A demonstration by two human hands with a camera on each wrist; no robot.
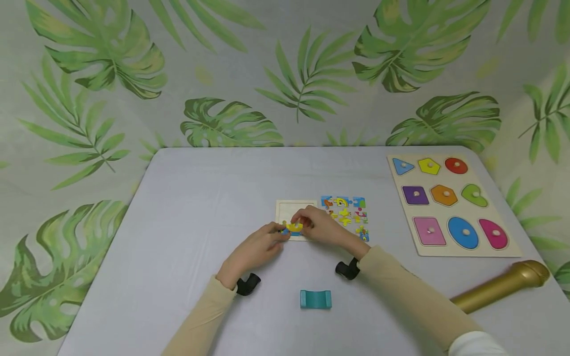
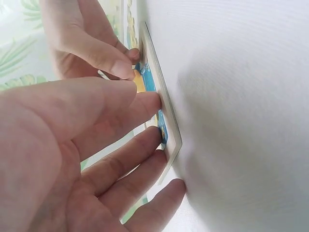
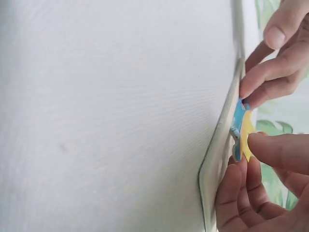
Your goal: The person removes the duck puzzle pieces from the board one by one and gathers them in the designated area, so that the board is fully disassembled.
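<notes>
A small jigsaw tray [image 1: 285,201] with a pale wooden rim lies mid-table, blue and yellow puzzle pieces [image 1: 293,229] along its near side. My right hand [image 1: 321,225] reaches over the tray's right part and pinches a blue and yellow puzzle piece [image 3: 247,130] between thumb and fingers, close over the tray. At the near left corner, my left hand [image 1: 259,245] rests its extended fingertips on the rim and the pieces beside it. Loose puzzle pieces [image 1: 345,212] lie in rows just right of the tray, partly covered by my right hand.
A shape board [image 1: 425,251] with knobbed coloured shapes lies at the right. Nearer, a gold microphone-like object [image 1: 500,288] sits partly behind the right sleeve. A teal curved block [image 1: 315,299] stands on the white table [image 1: 200,198] between the forearms.
</notes>
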